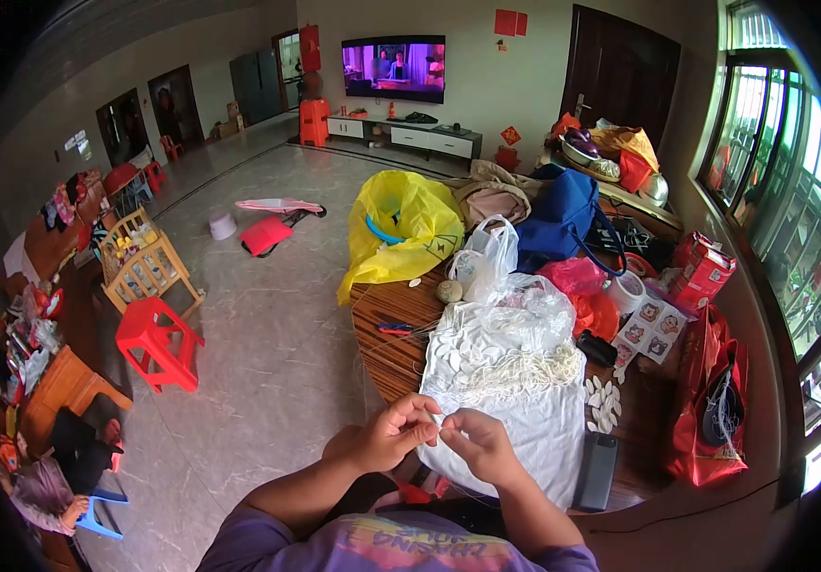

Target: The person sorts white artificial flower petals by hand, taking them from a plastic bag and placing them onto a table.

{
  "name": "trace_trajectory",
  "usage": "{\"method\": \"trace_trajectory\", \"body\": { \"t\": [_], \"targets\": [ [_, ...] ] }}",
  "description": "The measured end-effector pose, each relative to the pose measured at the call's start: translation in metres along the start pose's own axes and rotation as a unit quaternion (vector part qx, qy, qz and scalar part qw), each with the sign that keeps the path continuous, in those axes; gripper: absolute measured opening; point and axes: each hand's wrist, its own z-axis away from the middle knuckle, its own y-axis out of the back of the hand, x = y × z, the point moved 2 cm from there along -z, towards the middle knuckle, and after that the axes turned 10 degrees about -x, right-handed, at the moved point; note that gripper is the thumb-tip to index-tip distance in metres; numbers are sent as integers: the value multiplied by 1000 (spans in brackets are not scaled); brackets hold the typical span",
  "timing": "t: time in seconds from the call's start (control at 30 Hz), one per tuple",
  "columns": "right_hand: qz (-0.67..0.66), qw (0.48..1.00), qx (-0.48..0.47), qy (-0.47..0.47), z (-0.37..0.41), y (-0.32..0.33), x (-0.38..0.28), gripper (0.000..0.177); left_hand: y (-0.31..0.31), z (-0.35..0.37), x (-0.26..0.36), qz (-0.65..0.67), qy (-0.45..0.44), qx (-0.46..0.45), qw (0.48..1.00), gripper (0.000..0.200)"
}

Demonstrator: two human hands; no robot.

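Both my hands meet over the near edge of a white cloth [525, 419] on the wooden table [387, 357]. My left hand [399, 431] and my right hand [477, 445] pinch one small white piece [438, 419] between their fingertips. On the cloth lie flat white pieces [453, 348] and a heap of whitish cords [534, 374]. More white pieces [603, 404] are scattered on the wood to the right, above a dark phone [596, 472]. A small tool with red and blue handles [394, 329] rests on the left part of the table.
A yellow bag [401, 214], clear plastic bags [539, 310], a blue bag [563, 219] and a red bag [711, 400] surround the work area. A red stool [158, 343] and a wooden crib [148, 267] stand left. At the lower left sits another person [48, 486].
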Motion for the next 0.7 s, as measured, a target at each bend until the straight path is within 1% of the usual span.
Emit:
{"method": "trace_trajectory", "body": {
  "t": [0.37,0.47,0.57,0.6,0.67,0.7],
  "targets": [
    [-27,999,15,-21,1,-1,3,6,2,0,0,24,29,-7,999,22],
    [-59,997,30,-36,1,-1,11,7,3,-2,-4,38,3,-2,999,26],
    [-73,995,41,-47,1,-2,14,8,-2,-1,9,-77,15,22,997,31],
    [-80,995,43,-50,1,-2,16,8,-2,-1,14,-148,16,36,988,32],
    [-89,994,48,-52,0,-2,18,9,-2,-2,20,-289,19,63,955,33],
    [-92,993,50,-51,0,-3,20,9,-2,-2,20,-312,3,70,947,31]
  ]
}}
